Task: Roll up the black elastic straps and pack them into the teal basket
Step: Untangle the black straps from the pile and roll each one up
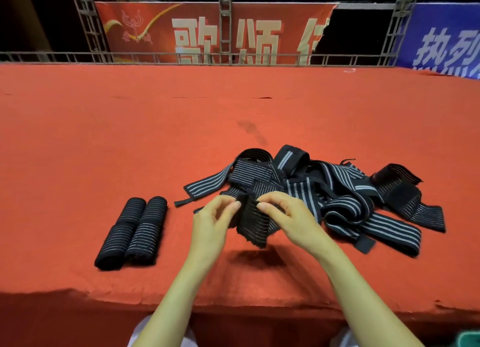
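Looking down past my own view's lower edge, I caught a sliver of what I took for the teal basket (469, 339) in the bottom right corner (too little showed to be sure), below the table's near rim.

Just above centre-bottom, both forearms converged on one black strap (252, 225). The left hand (213, 223) pinched its upper left corner between thumb and fingertips, and the right hand (289, 216) pinched the upper right corner the same way. The strap hung between them, lifted clear of the red cloth (130, 138) with its shadow underneath. Its long axis ran roughly top to bottom in the frame, leaning slightly to the right at the low end. Neither hand was nearer to it; both held the same top edge. I judged the roll would have to start from that pinched edge, with the free end dangling toward me. Whether its tail led back into the heap I could not tell.

Left of the left hand, well apart, the rolled straps (133, 232) lay side by side, touching. To the right and beyond the right hand sprawled the pile of loose straps (345, 190), tangled and overlapping, so that hand was better placed to fetch the next one.

Farther up, bare cloth ran to a metal rail, with a red banner (202, 32) behind.
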The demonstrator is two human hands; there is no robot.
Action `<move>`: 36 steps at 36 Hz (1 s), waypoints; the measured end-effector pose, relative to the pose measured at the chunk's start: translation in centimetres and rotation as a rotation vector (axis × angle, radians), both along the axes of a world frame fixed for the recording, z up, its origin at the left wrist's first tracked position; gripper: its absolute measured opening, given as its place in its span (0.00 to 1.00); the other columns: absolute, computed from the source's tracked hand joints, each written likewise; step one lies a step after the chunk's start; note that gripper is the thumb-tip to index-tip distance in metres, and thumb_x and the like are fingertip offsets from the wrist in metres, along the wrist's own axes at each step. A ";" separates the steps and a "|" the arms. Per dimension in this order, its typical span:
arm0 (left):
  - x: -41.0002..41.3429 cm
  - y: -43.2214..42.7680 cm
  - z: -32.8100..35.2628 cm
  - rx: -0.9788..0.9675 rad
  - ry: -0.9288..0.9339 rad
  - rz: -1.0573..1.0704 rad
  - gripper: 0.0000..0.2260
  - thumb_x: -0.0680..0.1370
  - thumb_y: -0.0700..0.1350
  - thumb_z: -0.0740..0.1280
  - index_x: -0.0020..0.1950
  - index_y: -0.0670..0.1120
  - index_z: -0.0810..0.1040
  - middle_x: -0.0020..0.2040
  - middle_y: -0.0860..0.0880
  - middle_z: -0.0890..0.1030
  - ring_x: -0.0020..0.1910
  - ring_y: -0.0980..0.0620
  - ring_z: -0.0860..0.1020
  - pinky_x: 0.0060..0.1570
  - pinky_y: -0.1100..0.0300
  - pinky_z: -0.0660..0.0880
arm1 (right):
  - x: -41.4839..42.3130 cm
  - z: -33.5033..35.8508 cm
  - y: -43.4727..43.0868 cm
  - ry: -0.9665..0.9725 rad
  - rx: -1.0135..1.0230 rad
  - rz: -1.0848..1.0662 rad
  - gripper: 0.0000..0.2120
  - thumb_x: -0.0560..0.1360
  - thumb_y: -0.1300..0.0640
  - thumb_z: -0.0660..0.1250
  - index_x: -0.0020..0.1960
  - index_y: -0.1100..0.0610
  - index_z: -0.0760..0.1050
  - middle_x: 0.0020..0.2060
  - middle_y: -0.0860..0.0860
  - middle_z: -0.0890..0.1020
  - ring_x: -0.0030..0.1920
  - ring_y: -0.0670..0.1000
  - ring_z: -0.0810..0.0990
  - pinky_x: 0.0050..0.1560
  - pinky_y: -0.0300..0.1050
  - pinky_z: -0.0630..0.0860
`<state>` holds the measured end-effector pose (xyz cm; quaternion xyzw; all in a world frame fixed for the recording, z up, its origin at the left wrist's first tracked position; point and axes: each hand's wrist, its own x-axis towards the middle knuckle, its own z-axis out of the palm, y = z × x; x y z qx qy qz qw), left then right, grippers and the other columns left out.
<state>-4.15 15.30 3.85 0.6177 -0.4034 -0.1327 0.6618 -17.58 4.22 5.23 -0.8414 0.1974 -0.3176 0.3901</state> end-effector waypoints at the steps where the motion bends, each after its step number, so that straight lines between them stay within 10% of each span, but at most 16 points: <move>1: 0.6 -0.1 -0.1 -0.015 0.061 0.047 0.06 0.77 0.38 0.67 0.41 0.48 0.78 0.35 0.54 0.80 0.34 0.59 0.77 0.38 0.64 0.75 | -0.2 0.0 -0.2 -0.011 -0.021 -0.035 0.05 0.78 0.60 0.66 0.47 0.52 0.79 0.42 0.42 0.80 0.44 0.36 0.77 0.48 0.31 0.68; 9: 2.5 0.2 -1.4 0.079 -0.027 0.173 0.04 0.78 0.41 0.66 0.44 0.48 0.76 0.40 0.52 0.80 0.39 0.58 0.77 0.43 0.62 0.73 | -1.0 -1.9 -2.0 0.344 -0.315 0.040 0.06 0.72 0.51 0.72 0.46 0.52 0.78 0.35 0.39 0.73 0.40 0.38 0.71 0.44 0.33 0.65; 24: 6.8 3.0 -3.3 0.194 0.052 0.415 0.03 0.80 0.42 0.61 0.50 0.43 0.73 0.46 0.46 0.78 0.48 0.47 0.75 0.50 0.53 0.70 | -2.4 -3.0 -4.9 0.533 -0.604 -0.251 0.13 0.73 0.49 0.70 0.54 0.54 0.76 0.57 0.48 0.77 0.70 0.51 0.64 0.72 0.55 0.54; 31: 6.2 3.5 -5.4 0.367 0.029 0.381 0.05 0.80 0.38 0.62 0.54 0.44 0.70 0.40 0.47 0.75 0.43 0.46 0.74 0.43 0.57 0.64 | -5.4 -1.1 -5.7 0.656 -0.527 -0.399 0.13 0.76 0.45 0.66 0.54 0.53 0.75 0.48 0.49 0.79 0.59 0.52 0.73 0.71 0.57 0.54; 36: 5.6 3.4 -6.2 0.485 -0.113 0.383 0.07 0.79 0.36 0.61 0.56 0.43 0.71 0.41 0.42 0.78 0.45 0.40 0.76 0.42 0.54 0.64 | -7.2 -0.5 -5.6 0.630 -0.519 -0.482 0.20 0.69 0.36 0.69 0.40 0.54 0.74 0.30 0.44 0.71 0.42 0.52 0.73 0.52 0.47 0.63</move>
